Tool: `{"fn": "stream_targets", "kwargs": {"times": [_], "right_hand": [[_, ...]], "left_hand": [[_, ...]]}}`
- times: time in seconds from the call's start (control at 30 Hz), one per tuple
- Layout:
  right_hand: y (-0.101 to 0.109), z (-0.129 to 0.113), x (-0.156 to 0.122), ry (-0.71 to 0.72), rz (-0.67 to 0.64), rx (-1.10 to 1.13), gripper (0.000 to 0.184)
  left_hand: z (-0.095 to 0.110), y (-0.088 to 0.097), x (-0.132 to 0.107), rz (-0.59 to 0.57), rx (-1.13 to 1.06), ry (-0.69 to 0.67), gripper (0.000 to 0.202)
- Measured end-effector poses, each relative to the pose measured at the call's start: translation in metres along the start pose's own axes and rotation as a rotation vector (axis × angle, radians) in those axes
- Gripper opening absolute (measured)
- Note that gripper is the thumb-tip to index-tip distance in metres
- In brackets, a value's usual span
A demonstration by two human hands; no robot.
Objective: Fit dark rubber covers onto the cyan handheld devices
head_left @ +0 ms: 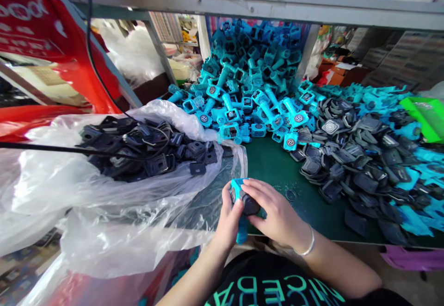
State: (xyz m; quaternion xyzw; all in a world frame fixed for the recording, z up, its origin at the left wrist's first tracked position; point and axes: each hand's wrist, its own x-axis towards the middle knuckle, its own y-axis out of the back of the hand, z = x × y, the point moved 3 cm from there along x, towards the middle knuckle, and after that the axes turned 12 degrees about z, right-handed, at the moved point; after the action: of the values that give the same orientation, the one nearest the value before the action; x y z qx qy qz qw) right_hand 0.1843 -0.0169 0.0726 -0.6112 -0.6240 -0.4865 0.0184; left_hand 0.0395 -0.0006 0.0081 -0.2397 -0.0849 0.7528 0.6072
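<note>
Both my hands hold a turquoise plastic moulded part (237,190) close to the front of the bench. My left hand (229,220) grips its handle-like stem from below. My right hand (277,213) lies over a dark rubber cap (250,203) on the part's head. A small dark ring (290,195) lies on the green mat (277,167) just past my right fingers. Behind my hands rises a large heap of similar turquoise parts (249,74). Loose dark caps (357,162) are piled to the right, and more fill a clear plastic bag (145,148) to the left.
A grey metal shelf frame (243,3) crosses above the heap, with goods stacked on it. A black cable (69,148) runs over the bag. Red plastic sheeting (79,79) hangs at the left, and a green packet (425,116) sits at the far right.
</note>
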Motion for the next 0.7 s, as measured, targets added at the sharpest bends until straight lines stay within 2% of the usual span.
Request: {"fn": "stream_targets", "kwargs": {"times": [0.1, 0.2, 0.27, 0.37, 0.47, 0.53, 0.6, 0.67, 0.7], "right_hand": [[0.002, -0.001, -0.003, 0.028, -0.009, -0.036, 0.083], [0.006, 0.003, -0.008, 0.059, 0.024, 0.021, 0.083], [0.006, 0.011, -0.012, -0.063, 0.087, 0.148, 0.094], [-0.006, 0.021, -0.02, -0.298, 0.063, 0.357, 0.106], [-0.022, 0.017, -0.022, -0.284, 0.073, 0.387, 0.101], [-0.028, 0.011, -0.017, -0.197, 0.169, 0.315, 0.092], [-0.032, 0.007, -0.006, -0.072, 0.188, 0.247, 0.093], [-0.04, 0.007, 0.011, 0.044, 0.083, 0.242, 0.096], [-0.047, 0.01, 0.022, 0.061, -0.008, 0.244, 0.09]], "left_hand": [[0.007, 0.001, -0.007, -0.036, 0.115, -0.068, 0.083], [0.015, -0.001, -0.013, -0.059, 0.105, -0.004, 0.083], [0.019, -0.005, -0.017, -0.083, 0.012, 0.052, 0.09], [0.022, -0.012, -0.02, -0.142, -0.132, 0.073, 0.102], [0.02, -0.012, -0.016, -0.115, -0.16, 0.021, 0.102], [0.018, -0.005, -0.011, -0.089, -0.159, -0.021, 0.099], [0.015, 0.012, -0.005, -0.072, -0.19, -0.029, 0.093], [0.013, 0.04, 0.001, -0.039, -0.257, 0.038, 0.084], [0.012, 0.056, 0.004, -0.011, -0.292, 0.094, 0.079]]}}
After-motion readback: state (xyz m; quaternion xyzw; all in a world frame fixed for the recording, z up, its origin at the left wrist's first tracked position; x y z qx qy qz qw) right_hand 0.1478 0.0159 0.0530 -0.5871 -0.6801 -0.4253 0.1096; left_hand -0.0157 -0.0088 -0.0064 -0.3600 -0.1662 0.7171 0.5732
